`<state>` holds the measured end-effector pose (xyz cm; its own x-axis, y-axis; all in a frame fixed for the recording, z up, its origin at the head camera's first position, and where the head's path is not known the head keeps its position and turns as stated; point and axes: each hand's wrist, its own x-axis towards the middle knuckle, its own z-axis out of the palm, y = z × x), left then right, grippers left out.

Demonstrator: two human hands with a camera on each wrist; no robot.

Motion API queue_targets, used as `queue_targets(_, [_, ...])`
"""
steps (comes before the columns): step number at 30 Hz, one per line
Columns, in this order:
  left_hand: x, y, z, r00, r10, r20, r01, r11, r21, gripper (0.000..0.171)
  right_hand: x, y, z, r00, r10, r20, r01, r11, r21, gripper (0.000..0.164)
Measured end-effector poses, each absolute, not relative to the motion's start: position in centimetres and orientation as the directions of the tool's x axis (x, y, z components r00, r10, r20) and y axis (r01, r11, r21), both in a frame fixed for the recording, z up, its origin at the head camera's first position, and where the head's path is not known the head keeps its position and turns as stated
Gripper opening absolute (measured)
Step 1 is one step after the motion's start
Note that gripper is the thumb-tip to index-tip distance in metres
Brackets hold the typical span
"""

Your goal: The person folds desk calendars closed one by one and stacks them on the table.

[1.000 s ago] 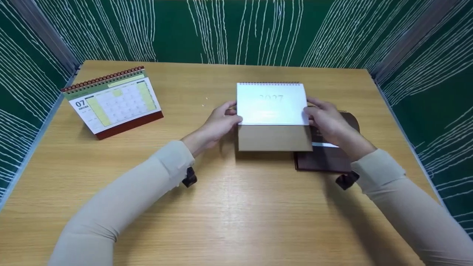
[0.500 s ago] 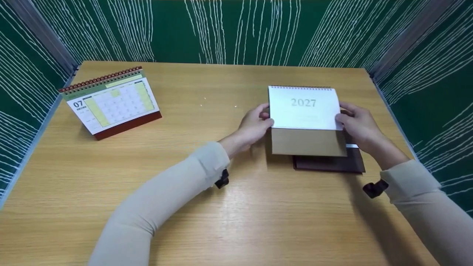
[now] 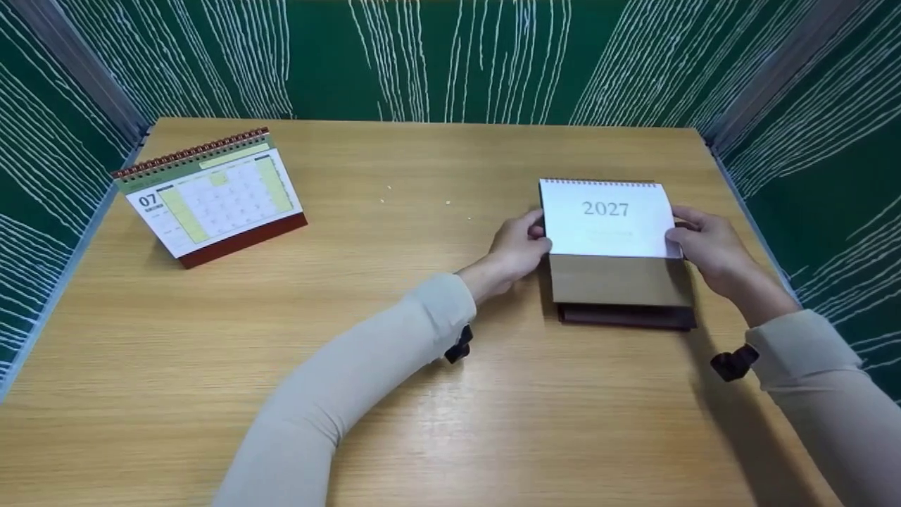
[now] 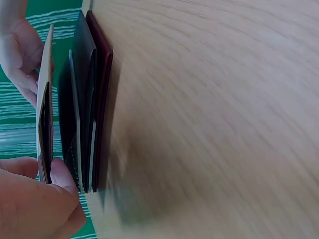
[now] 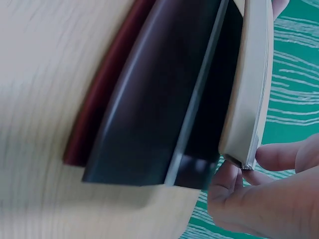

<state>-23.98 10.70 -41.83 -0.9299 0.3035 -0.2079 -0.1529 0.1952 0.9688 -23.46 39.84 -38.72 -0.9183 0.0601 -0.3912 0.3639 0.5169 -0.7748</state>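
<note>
Both hands hold a folded desk calendar with a white "2027" page, a spiral top and a tan base. My left hand pinches its left edge, while my right hand grips the right edge between thumb and fingers. Beneath it lies a stack of flat dark brown and maroon folded calendars or folders, mostly covered in the head view. In the left wrist view, a gap separates the held calendar from the dark stack. The right wrist view shows a pale strip across the stack's top piece.
A second desk calendar, marked "07", stands upright at the back left of the wooden table. Small white specks lie near the table's middle. Green walls with white streaks enclose the back and sides.
Both hands have carried the 2027 calendar to the right and slightly nearer, from beside the dark stack to over it. The 07 calendar has stayed in place.
</note>
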Motion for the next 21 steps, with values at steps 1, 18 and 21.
queue_targets(1, [-24.0,10.9,-41.9,-0.930,0.304,-0.207,-0.151,0.196,0.969,0.064,-23.5,40.1,-38.8,-0.915,0.058,-0.398,0.368,0.521,-0.770,0.063])
queue_targets(18, [-24.2,12.9,-42.9,-0.923,0.319,-0.218,-0.154,0.212,0.965,0.064,-23.5,41.7,-40.0,-0.916,0.092,-0.390,0.364,0.602,-0.711,0.064])
queue_targets(21, [-24.3,13.0,-43.1,-0.915,0.331,-0.231,-0.163,0.220,0.962,0.063,-23.5,41.8,-40.2,-0.921,0.096,-0.378,0.354,0.616,-0.704,0.062])
